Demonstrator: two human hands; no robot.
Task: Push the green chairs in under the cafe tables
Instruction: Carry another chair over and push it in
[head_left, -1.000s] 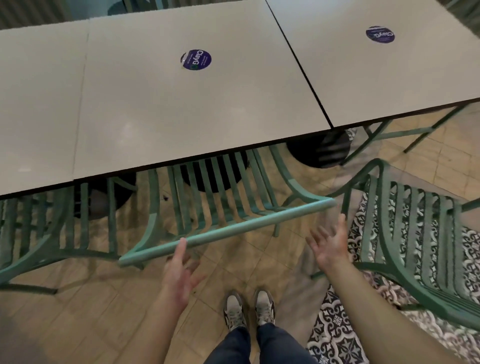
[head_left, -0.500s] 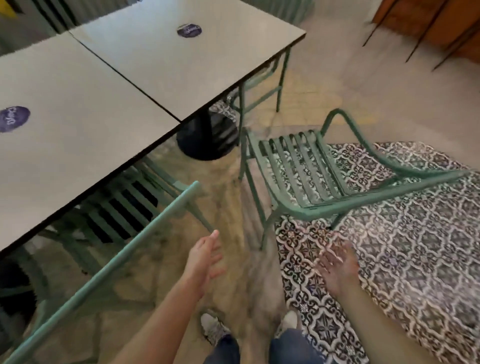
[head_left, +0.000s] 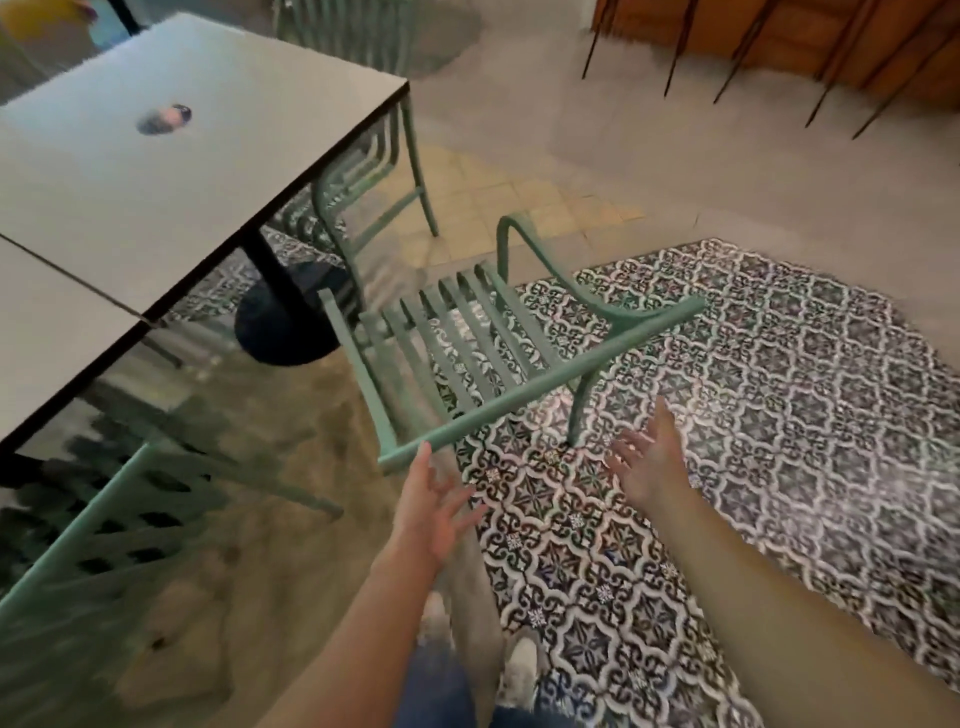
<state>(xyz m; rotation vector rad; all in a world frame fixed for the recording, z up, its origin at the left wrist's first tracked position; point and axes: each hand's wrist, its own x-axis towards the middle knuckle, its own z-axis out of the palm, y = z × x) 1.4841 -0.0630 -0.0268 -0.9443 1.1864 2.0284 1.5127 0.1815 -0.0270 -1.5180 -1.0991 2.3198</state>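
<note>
A green slatted chair (head_left: 540, 379) stands out from the grey cafe table (head_left: 208, 171), its back rail nearest me and its seat over the patterned tiles. My left hand (head_left: 434, 506) is open, fingertips just below the left end of the back rail. My right hand (head_left: 649, 462) is open, palm up, a short way below the rail's right half, touching nothing. A second green chair (head_left: 98, 525) sits pushed in under the near table (head_left: 47, 332) at lower left. A third green chair (head_left: 374, 176) is tucked under the far side of the grey table.
The table's black pedestal base (head_left: 280, 322) stands just left of the chair's front legs. Black-and-white patterned tiles (head_left: 779, 415) cover the floor at right. Dark thin furniture legs (head_left: 727, 67) stand at the top right. My shoes (head_left: 519, 670) are at the bottom.
The view has swung right from the pushed-in chair to the chair standing out. Both hands have risen toward its back rail, the left fingertips now almost at the rail's end.
</note>
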